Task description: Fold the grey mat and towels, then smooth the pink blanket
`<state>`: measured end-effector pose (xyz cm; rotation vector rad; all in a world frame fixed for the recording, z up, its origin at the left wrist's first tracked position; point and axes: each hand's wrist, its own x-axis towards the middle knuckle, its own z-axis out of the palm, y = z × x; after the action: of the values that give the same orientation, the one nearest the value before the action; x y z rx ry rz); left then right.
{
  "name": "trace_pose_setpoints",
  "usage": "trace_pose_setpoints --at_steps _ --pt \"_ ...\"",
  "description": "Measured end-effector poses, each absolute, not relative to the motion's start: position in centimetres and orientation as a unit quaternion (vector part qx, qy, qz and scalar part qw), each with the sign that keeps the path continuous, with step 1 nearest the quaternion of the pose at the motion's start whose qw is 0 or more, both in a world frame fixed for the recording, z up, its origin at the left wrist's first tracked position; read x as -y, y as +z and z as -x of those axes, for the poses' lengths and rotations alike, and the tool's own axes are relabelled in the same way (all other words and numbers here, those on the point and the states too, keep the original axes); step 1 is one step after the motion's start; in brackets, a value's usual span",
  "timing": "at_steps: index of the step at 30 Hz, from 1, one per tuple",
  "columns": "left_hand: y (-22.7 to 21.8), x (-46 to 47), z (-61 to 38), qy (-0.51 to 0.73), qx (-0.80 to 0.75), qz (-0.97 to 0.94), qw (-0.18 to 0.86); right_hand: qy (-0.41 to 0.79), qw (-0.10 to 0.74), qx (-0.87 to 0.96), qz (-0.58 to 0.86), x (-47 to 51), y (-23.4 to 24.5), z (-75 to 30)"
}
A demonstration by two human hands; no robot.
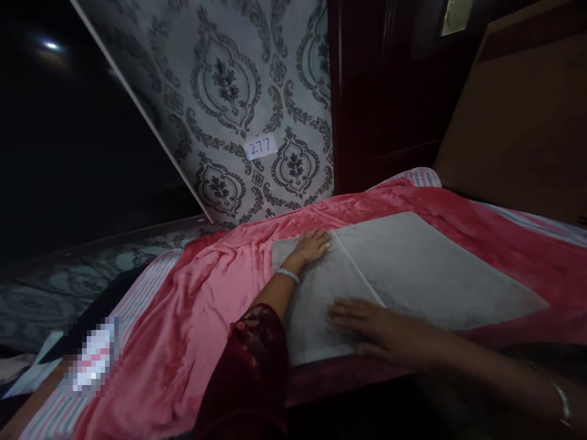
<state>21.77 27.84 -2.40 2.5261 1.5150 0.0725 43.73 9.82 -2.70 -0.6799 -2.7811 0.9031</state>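
Observation:
A grey folded cloth lies flat on a pink fleece blanket that covers the bed. My left hand rests palm down on the cloth's far left corner, fingers stretched out. On the cloth's near left part, close to its front edge, my right hand lies flat with fingers spread. Neither hand grips anything. A crease runs across the cloth between the two hands. I wear a silver bangle on the left wrist and a dark red sleeve.
A patterned grey wall with a paper label reading 277 stands behind the bed. Dark wooden furniture and a brown headboard are at the back right. A striped sheet shows beneath the blanket at left.

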Motion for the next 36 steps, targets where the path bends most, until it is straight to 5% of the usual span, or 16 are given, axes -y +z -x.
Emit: trace_pose_setpoints --at_steps 11,26,32,36 --pt "-4.7 -23.6 -10.6 0.066 -0.583 -0.805 0.085 0.161 0.095 0.961 0.205 -18.7 -6.5 -32.2" --pt "-4.4 -23.0 -11.2 0.082 -0.618 -0.78 0.046 0.303 0.122 0.932 0.16 -5.7 -5.3 -37.5" --pt "-2.5 -18.8 -12.6 0.049 -0.616 -0.785 -0.035 0.193 0.314 0.86 0.353 -10.4 -6.7 -46.9" --pt "-2.1 -15.2 -15.4 0.022 -0.552 -0.833 -0.009 0.088 0.327 0.729 0.594 -14.7 -7.3 -57.1"
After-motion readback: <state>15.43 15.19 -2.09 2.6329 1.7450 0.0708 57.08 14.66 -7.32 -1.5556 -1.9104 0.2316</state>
